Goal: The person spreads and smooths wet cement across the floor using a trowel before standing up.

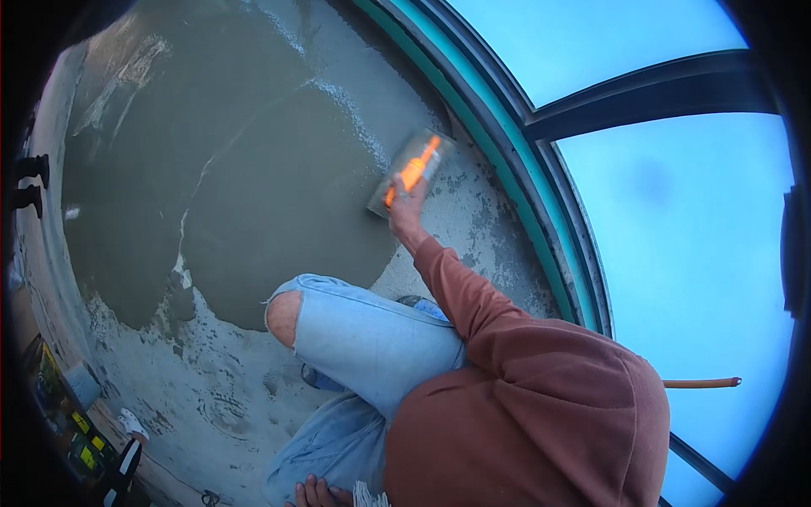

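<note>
Left hand (314,493) at lower edge, fingers against jeans (372,338); partly cut off, cannot tell whether it grips anything. Pale, blotchy floor (211,397) beneath bent legs. Right hand (405,211) grasps orange-handled trowel (412,173), its blade at border between wet grey coat (262,186) and bare strip (473,220) beside window. Coat smooth, dark, ragged along near edge; crumbly white line (348,110) crosses farther part. Teal frame (507,160) borders strip; bright blue panes (676,237) beyond. Far left, white shoe (133,422), pale container (83,385).
</note>
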`<state>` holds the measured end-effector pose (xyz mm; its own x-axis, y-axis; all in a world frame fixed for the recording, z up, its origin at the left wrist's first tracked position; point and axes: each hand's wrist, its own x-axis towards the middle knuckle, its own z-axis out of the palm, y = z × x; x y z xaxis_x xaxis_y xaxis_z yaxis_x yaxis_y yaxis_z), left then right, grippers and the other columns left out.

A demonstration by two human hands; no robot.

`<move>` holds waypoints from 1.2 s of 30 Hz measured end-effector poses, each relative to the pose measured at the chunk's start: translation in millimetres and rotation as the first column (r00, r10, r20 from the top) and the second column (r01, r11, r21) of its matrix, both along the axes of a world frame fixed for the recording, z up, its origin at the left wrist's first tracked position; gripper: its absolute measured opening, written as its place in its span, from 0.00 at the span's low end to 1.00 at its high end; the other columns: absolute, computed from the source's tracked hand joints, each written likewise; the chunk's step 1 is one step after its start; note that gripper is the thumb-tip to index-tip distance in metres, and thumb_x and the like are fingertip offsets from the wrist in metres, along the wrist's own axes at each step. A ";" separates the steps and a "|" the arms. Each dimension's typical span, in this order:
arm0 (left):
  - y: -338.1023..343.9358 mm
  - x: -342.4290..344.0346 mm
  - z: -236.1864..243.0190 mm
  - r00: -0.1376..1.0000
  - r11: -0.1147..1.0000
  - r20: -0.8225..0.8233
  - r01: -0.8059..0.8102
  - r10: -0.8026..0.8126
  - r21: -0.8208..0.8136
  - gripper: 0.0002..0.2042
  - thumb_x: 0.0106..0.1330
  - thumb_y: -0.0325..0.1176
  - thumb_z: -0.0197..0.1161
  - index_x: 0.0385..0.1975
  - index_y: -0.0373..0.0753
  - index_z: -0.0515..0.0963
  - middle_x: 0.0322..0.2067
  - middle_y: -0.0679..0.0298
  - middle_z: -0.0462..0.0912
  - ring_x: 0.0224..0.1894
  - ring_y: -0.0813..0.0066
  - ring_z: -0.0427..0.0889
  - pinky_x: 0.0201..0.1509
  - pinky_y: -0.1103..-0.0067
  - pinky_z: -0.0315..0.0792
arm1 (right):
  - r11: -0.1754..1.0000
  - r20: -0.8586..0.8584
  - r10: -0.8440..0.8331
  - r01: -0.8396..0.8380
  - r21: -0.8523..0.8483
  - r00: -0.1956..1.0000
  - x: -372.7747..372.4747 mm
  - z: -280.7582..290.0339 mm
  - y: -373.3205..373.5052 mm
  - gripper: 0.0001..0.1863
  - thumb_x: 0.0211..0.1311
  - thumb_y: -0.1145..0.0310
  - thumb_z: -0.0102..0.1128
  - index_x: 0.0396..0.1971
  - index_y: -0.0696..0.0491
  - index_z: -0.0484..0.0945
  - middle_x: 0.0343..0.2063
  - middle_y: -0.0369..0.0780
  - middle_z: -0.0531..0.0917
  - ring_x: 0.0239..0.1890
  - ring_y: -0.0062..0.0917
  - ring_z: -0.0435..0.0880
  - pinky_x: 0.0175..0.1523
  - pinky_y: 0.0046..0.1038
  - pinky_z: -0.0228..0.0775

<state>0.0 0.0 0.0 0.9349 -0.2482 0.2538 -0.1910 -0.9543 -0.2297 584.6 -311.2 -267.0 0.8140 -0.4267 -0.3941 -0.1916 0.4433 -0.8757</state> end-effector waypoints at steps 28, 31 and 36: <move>-82.0 44.1 55.6 0.879 0.860 -0.196 -0.470 0.435 -0.198 0.16 0.74 0.45 0.52 0.41 0.40 0.80 0.48 0.52 0.81 0.47 0.58 0.82 0.62 0.56 0.68 | 0.927 -0.365 -0.300 0.360 0.108 0.881 271.2 -61.9 67.3 0.41 0.65 0.69 0.64 0.69 0.42 0.47 0.54 0.41 0.71 0.50 0.36 0.78 0.44 0.53 0.77; -29.1 5.3 2.1 0.981 0.960 -0.032 -0.192 0.189 -0.206 0.13 0.70 0.39 0.47 0.35 0.37 0.77 0.38 0.52 0.83 0.41 0.55 0.83 0.57 0.55 0.73 | 0.912 -0.262 -0.358 0.396 0.106 0.896 258.2 -76.6 28.7 0.43 0.64 0.70 0.64 0.71 0.42 0.46 0.55 0.40 0.72 0.51 0.34 0.78 0.44 0.49 0.77; -13.6 6.2 -1.1 0.997 0.984 -0.015 -0.079 0.078 -0.157 0.12 0.68 0.37 0.46 0.34 0.39 0.76 0.37 0.55 0.84 0.43 0.55 0.82 0.62 0.51 0.68 | 0.876 -0.227 -0.447 0.475 0.087 0.865 199.2 -68.7 18.9 0.33 0.64 0.74 0.64 0.62 0.45 0.54 0.43 0.38 0.72 0.38 0.28 0.79 0.35 0.38 0.76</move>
<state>6.2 -13.6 -1.1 0.9523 -0.1318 0.2753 -0.1157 -0.9905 -0.0740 783.8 -292.3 -335.7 0.4389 -0.6651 -0.6041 -0.0952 0.6342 -0.7673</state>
